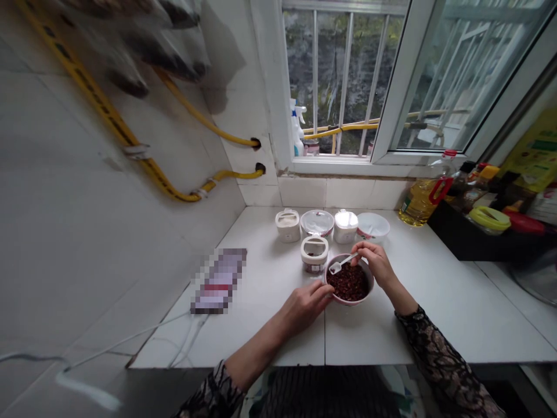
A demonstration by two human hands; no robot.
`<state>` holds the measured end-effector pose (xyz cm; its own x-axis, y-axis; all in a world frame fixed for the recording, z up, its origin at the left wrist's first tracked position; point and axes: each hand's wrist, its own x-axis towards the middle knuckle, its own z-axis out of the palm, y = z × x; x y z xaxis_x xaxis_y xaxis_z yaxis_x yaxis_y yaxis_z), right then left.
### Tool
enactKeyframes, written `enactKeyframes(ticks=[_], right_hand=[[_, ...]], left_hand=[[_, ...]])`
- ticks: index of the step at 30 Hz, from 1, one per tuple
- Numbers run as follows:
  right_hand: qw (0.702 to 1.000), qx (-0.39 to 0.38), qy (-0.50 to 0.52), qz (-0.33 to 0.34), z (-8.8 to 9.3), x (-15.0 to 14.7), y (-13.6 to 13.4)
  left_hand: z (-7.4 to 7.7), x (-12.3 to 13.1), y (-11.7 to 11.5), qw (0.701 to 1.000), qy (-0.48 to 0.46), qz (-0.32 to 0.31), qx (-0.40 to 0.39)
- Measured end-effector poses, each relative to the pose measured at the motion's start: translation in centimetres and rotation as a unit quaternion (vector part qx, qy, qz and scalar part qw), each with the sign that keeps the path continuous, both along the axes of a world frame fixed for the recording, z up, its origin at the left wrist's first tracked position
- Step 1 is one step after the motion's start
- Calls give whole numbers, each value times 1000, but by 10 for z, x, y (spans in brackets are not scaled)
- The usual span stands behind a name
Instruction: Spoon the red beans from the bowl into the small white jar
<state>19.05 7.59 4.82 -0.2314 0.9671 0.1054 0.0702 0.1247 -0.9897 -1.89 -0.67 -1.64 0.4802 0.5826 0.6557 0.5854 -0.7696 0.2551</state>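
A pink bowl point(368, 290) of dark red chopped food point(348, 283) stands on the white tiled counter point(435, 302). My left hand point(304, 305) rests against the bowl's left rim, fingers touching it. My right hand point(378, 262) holds a small white spoon point(342, 264) by its handle, the spoon's head hovering over the bowl's far left edge. Just behind the bowl is an open white seasoning jar point(314, 254).
Behind stand three lidded white seasoning jars point(288, 225) point(317, 223) point(345, 226) and a white bowl point(373, 226). An oil bottle point(421, 200) and a black rack of bottles point(483, 232) are at right. A blurred packet point(220, 280) lies at left. White cables point(130, 337) cross the counter's left corner.
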Motion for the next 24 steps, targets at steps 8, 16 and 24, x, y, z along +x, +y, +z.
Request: enactKeyframes(ticks=[8,16,24], right_hand=[[984,160,-52,-53,3,-16,-12],[887,410,-214,3,3,-18,-14],[907,352,-222,-55,0,7,-7]], left_hand=[[1,1,0,1000,0,-3,3],[0,0,0,1000,8,7,6],[-3,0,1,1000,4,-1,-1]])
